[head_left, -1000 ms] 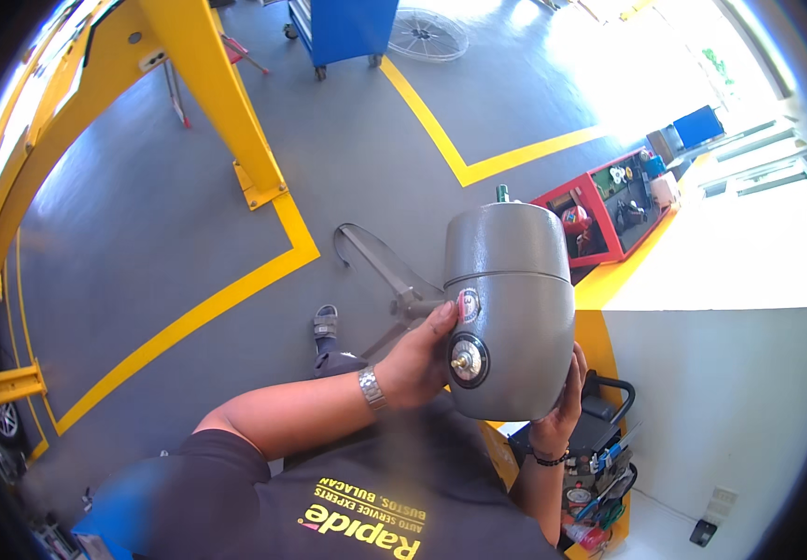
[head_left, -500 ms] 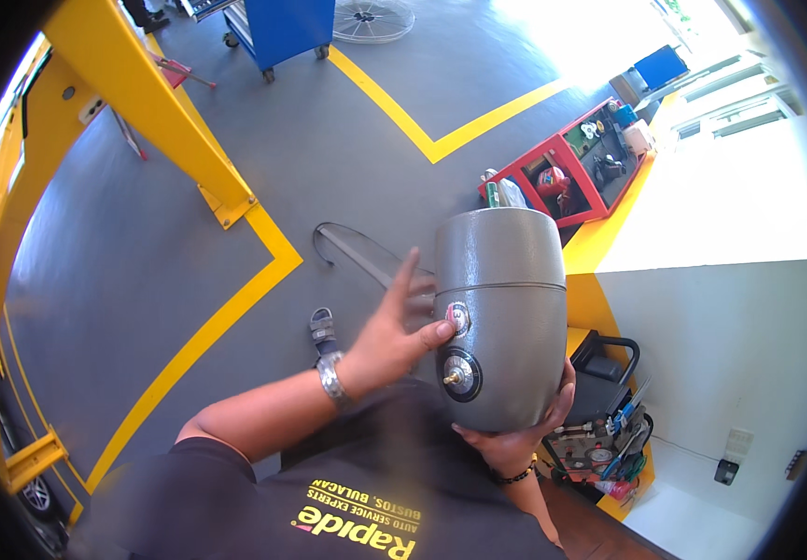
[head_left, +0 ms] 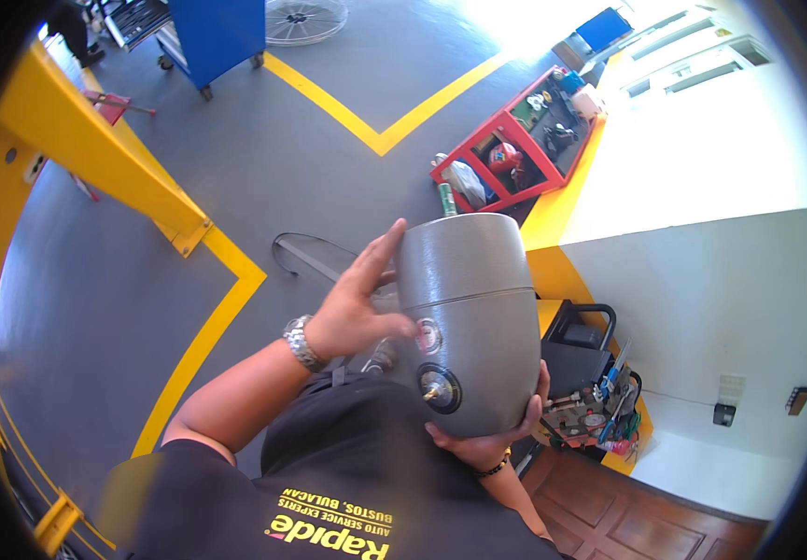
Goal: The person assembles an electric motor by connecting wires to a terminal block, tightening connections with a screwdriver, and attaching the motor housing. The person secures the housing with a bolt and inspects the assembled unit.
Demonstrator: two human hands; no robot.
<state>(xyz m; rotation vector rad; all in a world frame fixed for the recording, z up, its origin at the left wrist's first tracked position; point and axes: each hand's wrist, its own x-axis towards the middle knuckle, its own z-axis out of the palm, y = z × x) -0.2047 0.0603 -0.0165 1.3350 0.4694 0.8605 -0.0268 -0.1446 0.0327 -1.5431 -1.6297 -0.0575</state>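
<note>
A grey metal tank (head_left: 478, 345) with a seam round its upper part is held up in front of my chest. Low on its left side are a brass valve fitting (head_left: 432, 393) in a dark round mount and a small round sticker (head_left: 429, 336). My right hand (head_left: 492, 443) cups the tank from below, with fingers curled round its lower right side. On the tank's left side is my left hand (head_left: 357, 308), fingers stretched along the wall and thumb beside the sticker. It wears a metal watch (head_left: 302, 343). The tank's underside and far side are hidden.
A red open cabinet (head_left: 515, 145) with bottles and cloths stands beyond the tank. At right is a dark wheeled machine (head_left: 576, 350) with hoses. A yellow steel post (head_left: 114, 149) rises at left, and a blue tool cart (head_left: 217, 42) stands farther off. A thin curved strip (head_left: 305, 257) lies on the floor.
The tank and both hands have shifted slightly left in view. My left hand's fingers have come up flatter along the tank's side, and its thumb has slid off the sticker's middle.
</note>
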